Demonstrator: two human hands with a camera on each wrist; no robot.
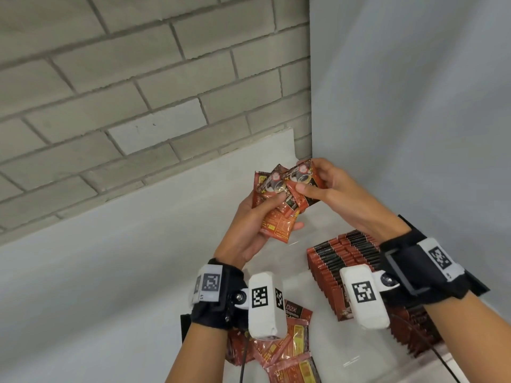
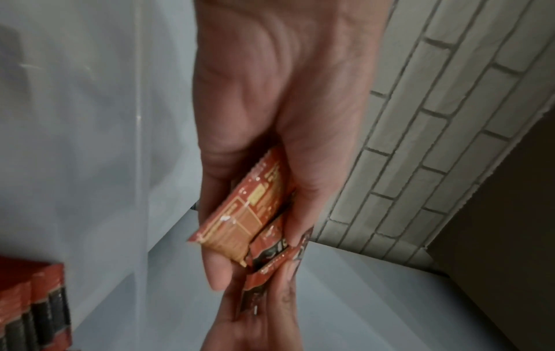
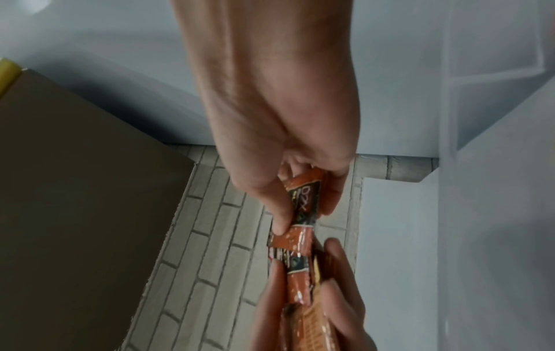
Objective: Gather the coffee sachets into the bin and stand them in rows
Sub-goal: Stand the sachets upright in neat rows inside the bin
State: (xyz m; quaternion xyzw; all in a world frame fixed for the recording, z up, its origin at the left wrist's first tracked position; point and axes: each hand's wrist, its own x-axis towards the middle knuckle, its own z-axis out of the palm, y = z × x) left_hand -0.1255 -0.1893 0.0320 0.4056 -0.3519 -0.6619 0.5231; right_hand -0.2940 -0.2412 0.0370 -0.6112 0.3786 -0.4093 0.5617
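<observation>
Sachets (image 1: 279,197) fanned mid-frame, left hand (image 1: 249,225) and right hand (image 1: 329,189) both pinching them; I'd square the edges before standing them by the rows (image 1: 345,258) lower right.

Standing sachet rows (image 1: 345,261) lie right of loose sachets (image 1: 287,352) on worktop (image 1: 110,272); held sachets (image 1: 284,194) above both.

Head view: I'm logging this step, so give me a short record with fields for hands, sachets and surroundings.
left hand: grips a fanned bunch of sachets
right hand: pinches the rightmost held sachet
stood rows: upright, packed, below the right wrist
loose sachets: flat pile under the left wrist
backdrop: brick wall
bin walls: cannot tell
</observation>
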